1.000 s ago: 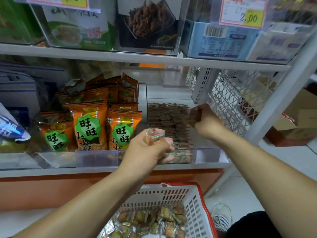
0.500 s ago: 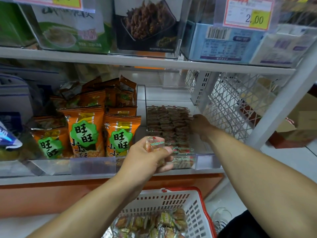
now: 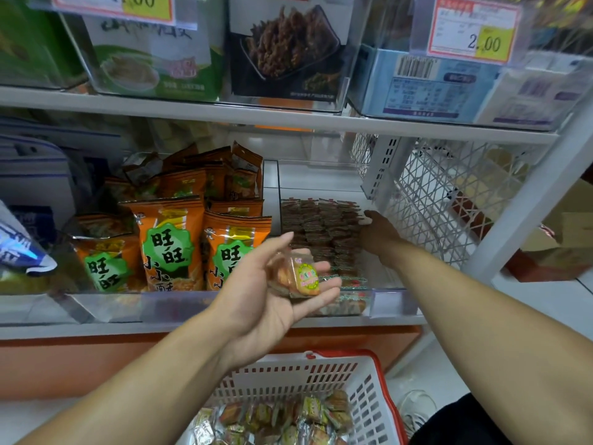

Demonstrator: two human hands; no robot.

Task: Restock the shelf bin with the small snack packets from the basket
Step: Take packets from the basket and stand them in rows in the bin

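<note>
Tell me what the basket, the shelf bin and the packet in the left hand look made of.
Basket: rigid white plastic, it seems, with moulded slots and a red rim. Shelf bin: clear hard plastic, probably acrylic; its contents show through the glossy front wall. Packet on the left hand: thin glossy film, partly transparent, crinkled.

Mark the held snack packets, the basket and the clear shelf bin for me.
held snack packets (image 3: 306, 277), head view, on the yellow-green label of the top packet.
basket (image 3: 288, 379), head view, on its white far wall.
clear shelf bin (image 3: 390, 301), head view, on its transparent front wall.
</note>
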